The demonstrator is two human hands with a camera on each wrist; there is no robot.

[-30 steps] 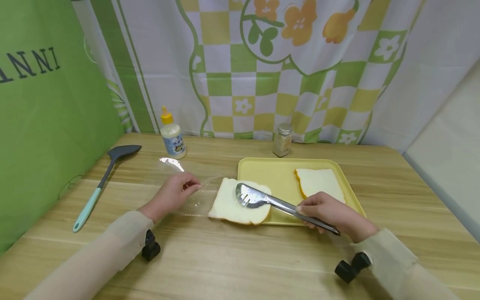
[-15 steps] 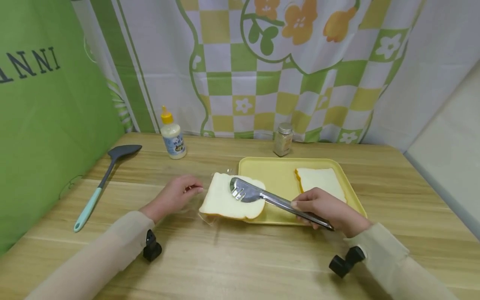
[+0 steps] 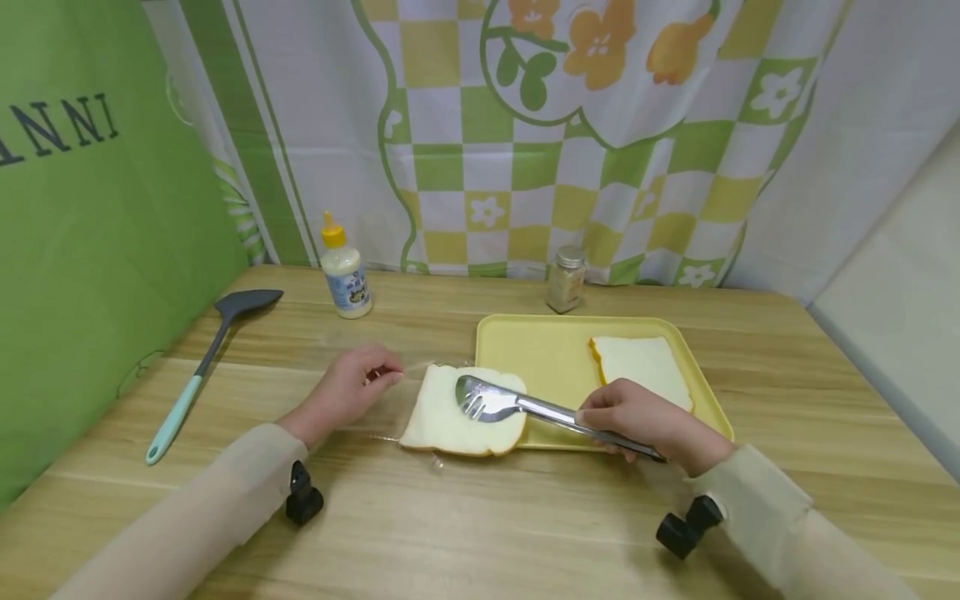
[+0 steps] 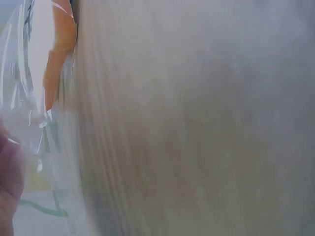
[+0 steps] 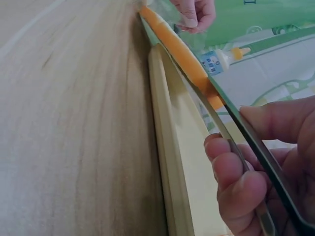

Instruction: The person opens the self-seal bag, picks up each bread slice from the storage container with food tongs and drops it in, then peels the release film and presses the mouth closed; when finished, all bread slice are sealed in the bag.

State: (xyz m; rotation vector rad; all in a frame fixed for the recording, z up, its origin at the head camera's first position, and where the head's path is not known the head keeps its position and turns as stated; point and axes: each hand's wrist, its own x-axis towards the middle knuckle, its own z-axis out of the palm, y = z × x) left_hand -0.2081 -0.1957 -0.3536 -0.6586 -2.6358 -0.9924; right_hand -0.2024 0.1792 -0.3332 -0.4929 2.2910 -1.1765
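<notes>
My right hand grips metal serving tongs, whose arms run between thumb and fingers in the right wrist view. The slotted head lies over a white bread slice with an orange-brown crust, and the tongs clasp the slice. Its right part overlaps the near left corner of the yellow tray. To its left, my left hand pinches a clear plastic bag between thumb and fingers. Shiny film shows beside the crust in the left wrist view. A second bread slice lies on the tray's right side.
A squeeze bottle with a yellow cap stands at the back left. Behind the tray is a small glass jar with a metal lid. A turner with a mint handle lies along the left, and a patterned curtain hangs behind the table.
The tongs and the bread slice have moved left toward my left hand; the slice rose slightly, then came lower. My left hand stays nearly in place with the plastic.
</notes>
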